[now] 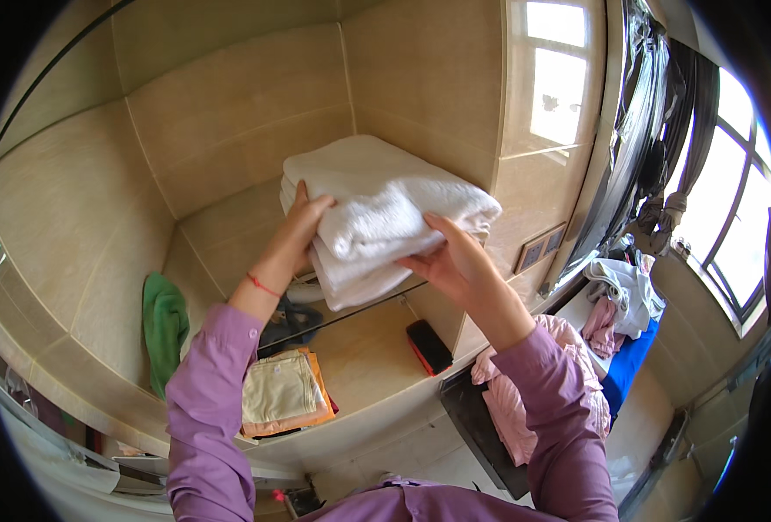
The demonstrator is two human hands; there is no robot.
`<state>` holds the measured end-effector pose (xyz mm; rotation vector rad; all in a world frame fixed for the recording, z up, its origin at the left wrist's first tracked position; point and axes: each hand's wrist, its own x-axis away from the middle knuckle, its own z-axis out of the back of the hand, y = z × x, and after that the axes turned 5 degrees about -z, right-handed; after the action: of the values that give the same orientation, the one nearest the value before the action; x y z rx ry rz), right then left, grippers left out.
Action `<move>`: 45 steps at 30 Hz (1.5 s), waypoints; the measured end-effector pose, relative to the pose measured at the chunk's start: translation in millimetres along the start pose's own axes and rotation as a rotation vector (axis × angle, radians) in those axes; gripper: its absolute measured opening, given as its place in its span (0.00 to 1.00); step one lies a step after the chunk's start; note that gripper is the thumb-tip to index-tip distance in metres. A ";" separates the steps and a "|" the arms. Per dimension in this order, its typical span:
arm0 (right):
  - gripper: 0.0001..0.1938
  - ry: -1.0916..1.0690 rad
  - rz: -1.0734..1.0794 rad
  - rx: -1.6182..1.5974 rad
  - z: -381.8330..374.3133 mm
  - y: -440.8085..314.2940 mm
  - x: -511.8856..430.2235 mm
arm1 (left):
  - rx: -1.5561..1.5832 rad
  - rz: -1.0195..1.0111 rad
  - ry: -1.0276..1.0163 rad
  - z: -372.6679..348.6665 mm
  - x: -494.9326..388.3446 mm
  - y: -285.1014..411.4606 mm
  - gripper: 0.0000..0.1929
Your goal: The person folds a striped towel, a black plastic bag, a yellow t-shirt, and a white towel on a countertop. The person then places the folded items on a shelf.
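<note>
A thick stack of folded white towels or blankets [385,189] fills the middle of the view, above a glass shelf edge [340,324] in a tiled niche. On its left front side, my left hand [302,225] holds it with the thumb on top. My right hand [447,258] grips the front right edge, thumb above and fingers beneath the upper layer. Whether the stack's far end rests on the shelf is hidden. Below the glass, folded cream and orange cloths [284,391] lie on the lower ledge, near my left sleeve.
A green cloth [163,329] lies at the niche's left. On the lower ledge sits a black and red brush-like item [430,347]. Pink quilted clothing [509,417] is heaped on a dark surface at right, near white clothes [627,293]. A wall socket panel [540,248] flanks the niche.
</note>
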<state>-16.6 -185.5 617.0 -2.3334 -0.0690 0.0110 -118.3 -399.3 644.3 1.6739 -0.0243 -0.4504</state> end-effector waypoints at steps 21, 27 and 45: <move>0.22 0.170 1.010 1.329 -11.9 -23.9 -6.6 | -1.083 -0.473 -0.112 24.2 21.9 8.7 0.41; 0.17 0.228 1.021 1.761 15.4 -3.2 -39.9 | -1.129 -0.737 -0.209 23.2 46.4 -7.7 0.31; 0.47 0.067 -0.459 1.316 148.8 423.7 -60.1 | -1.128 0.086 0.456 207.4 305.6 -249.7 0.33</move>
<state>-61.2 -373.7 207.3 -0.9678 -0.4207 -0.1926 39.9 -638.8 303.1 0.6198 0.4200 0.0323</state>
